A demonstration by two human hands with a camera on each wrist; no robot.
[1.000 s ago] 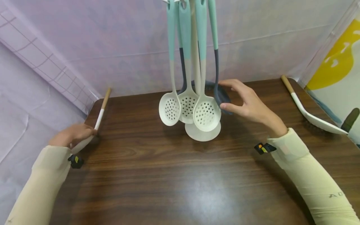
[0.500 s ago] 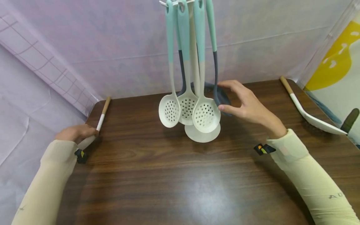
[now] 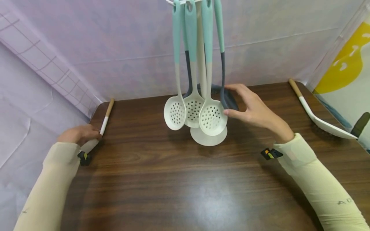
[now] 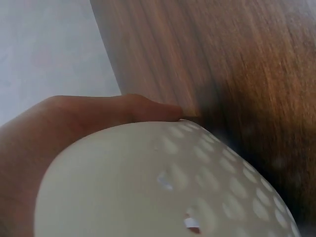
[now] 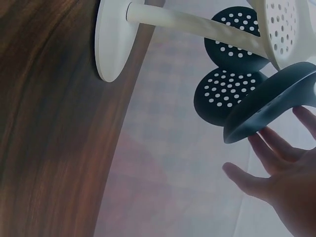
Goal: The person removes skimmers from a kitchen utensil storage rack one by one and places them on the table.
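At the left table edge my left hand point(image 3: 76, 134) grips the head end of a white skimmer with a wooden-tipped handle point(image 3: 104, 125). In the left wrist view the holed skimmer head point(image 4: 118, 177) fills the front, a digit lying along its rim. My right hand point(image 3: 255, 110) is at a dark spoon-shaped utensil with a mint handle point(image 3: 229, 99), hanging from a white stand point(image 3: 208, 141). The right wrist view shows fingertips touching the underside of that dark head point(image 5: 266, 106), with one digit held apart. Several white holed skimmers point(image 3: 213, 120) hang in front.
Two dark holed utensil heads point(image 5: 227, 94) hang behind the stand's pole point(image 5: 197, 29). A white utensil with a wooden handle tip point(image 3: 329, 125) lies along the right side of the brown table point(image 3: 173, 192). A pale sheet point(image 3: 130, 64) covers the wall behind.
My left hand moved slightly right and the skimmer's handle tip shifted a little toward me, then both settled. My right hand stays at the dark utensil.
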